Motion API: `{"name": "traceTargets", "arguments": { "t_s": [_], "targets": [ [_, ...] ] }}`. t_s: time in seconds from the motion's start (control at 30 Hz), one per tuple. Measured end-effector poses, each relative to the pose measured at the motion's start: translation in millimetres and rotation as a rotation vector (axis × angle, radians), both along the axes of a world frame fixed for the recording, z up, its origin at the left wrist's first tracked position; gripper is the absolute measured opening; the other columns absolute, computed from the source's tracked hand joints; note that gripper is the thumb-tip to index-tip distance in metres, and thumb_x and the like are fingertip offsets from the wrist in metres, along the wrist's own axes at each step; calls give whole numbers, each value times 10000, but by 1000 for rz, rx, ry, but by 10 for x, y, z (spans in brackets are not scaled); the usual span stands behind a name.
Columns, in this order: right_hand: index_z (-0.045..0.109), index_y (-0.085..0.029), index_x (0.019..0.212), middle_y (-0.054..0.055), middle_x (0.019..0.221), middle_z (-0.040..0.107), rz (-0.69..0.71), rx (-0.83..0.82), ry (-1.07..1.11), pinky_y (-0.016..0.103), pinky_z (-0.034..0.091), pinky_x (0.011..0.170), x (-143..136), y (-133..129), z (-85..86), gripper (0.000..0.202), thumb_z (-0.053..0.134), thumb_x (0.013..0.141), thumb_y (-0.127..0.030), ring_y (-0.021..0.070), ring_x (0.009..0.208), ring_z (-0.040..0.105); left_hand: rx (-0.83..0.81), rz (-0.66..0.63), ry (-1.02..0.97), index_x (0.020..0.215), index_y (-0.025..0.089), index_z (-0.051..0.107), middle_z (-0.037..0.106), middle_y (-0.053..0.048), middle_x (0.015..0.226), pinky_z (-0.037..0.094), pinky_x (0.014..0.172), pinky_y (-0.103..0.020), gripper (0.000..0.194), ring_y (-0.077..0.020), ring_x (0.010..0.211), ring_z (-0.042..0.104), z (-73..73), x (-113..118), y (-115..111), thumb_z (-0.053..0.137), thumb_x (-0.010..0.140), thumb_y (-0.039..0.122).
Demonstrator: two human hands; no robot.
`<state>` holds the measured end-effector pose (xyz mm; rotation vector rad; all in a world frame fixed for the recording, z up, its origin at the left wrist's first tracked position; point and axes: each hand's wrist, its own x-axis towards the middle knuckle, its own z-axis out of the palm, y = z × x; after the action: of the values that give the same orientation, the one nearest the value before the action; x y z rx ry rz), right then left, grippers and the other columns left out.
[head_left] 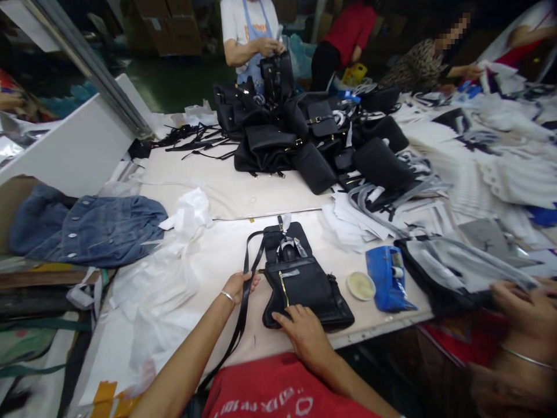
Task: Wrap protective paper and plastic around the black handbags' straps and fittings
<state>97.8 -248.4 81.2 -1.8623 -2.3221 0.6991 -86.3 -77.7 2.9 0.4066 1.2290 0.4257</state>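
Note:
A black backpack (304, 287) lies flat on the table in front of me, its top flap folded open away from me. A gold zipper runs down its front, and white wrapping shows around its top handle. My left hand (238, 287) is closed around the long black strap (244, 307) at the backpack's left side; the strap loops up to the top and hangs down toward my lap. On the backpack's lower front edge rests my right hand (302, 328), fingers spread and gripping nothing.
Right of the backpack are a round dish (361, 285) and a blue tape dispenser (387, 278). A co-worker's hands (522, 307) handle another black bag (444, 276). Black bags (270, 145) pile up at the back. Crumpled white wrapping (161, 290) and a denim garment (91, 226) lie left.

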Motion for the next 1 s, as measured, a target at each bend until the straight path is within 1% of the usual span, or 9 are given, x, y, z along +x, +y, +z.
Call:
{"name": "traceTargets", "arguments": {
  "t_s": [0.13, 0.23, 0.33, 0.43, 0.5, 0.6, 0.73, 0.87, 1.0],
  "targets": [
    [516, -343, 1230, 58, 1083, 564, -99, -66, 50, 343, 385, 809, 209, -29, 101, 403, 522, 853, -200, 225, 953, 510, 4, -5, -20, 876, 77, 592, 674, -94, 737, 488, 456, -164, 94, -87, 529, 604, -35, 117, 181, 536, 830, 137],
    [528, -329, 1220, 47, 1133, 564, -68, -130, 245, 336, 408, 859, 348, 44, 250, 398, 574, 830, -265, 217, 1014, 522, -12, 19, 38, 825, 77, 567, 653, -85, 660, 488, 452, -174, 79, -95, 506, 597, -141, 80, 157, 502, 844, 118],
    [538, -284, 1215, 57, 1183, 565, -115, -117, 469, 325, 416, 915, 415, 275, 416, 363, 531, 857, -346, 209, 1083, 521, -23, 38, 66, 796, 85, 548, 629, -65, 610, 484, 454, -185, 83, -94, 479, 582, -230, 17, 70, 481, 845, 90],
    [605, -246, 1097, 61, 1085, 619, -305, -47, 598, 321, 459, 862, 315, 634, 436, 281, 456, 887, -358, 199, 995, 578, 7, 37, 38, 810, 89, 551, 641, -72, 650, 486, 473, -192, 85, -92, 498, 587, -228, -14, 34, 479, 850, 111],
    [617, -229, 1039, 50, 941, 655, -400, -114, 696, 304, 507, 736, 142, 889, 304, 267, 454, 881, -369, 183, 845, 621, 43, 23, 8, 835, 87, 563, 652, -81, 685, 491, 493, -197, 93, -96, 526, 601, -172, -21, 54, 488, 850, 140],
    [574, -196, 1075, 30, 760, 647, -545, -405, 893, 249, 494, 508, -200, 1213, -43, 351, 597, 789, -398, 161, 639, 617, 117, -12, -23, 900, 94, 581, 660, -70, 696, 489, 504, -208, 125, -104, 536, 606, -43, -34, 110, 541, 824, 184],
    [582, -162, 983, 18, 624, 613, -704, -720, 1100, 209, 438, 426, -585, 1478, -437, 435, 669, 712, -491, 144, 539, 601, 240, -69, -15, 1036, 123, 573, 663, -22, 682, 470, 488, -220, 307, -102, 487, 580, 101, -81, 158, 631, 748, 212],
    [595, -176, 909, -57, 472, 504, -739, -675, 1182, 184, 379, 403, -768, 1631, -599, 377, 614, 748, -517, 82, 399, 489, 313, -118, 26, 1162, 155, 507, 669, 3, 669, 469, 510, -233, 503, -118, 492, 594, 135, -155, 164, 676, 689, 174],
    [596, -153, 806, -17, 533, 582, -744, -633, 1251, 201, 386, 409, -782, 1747, -680, 328, 672, 707, -457, 91, 411, 500, 298, -172, -6, 1252, 174, 413, 691, -18, 701, 500, 577, -294, 610, -156, 536, 635, 105, -249, 150, 671, 699, 185]
  ]
}}
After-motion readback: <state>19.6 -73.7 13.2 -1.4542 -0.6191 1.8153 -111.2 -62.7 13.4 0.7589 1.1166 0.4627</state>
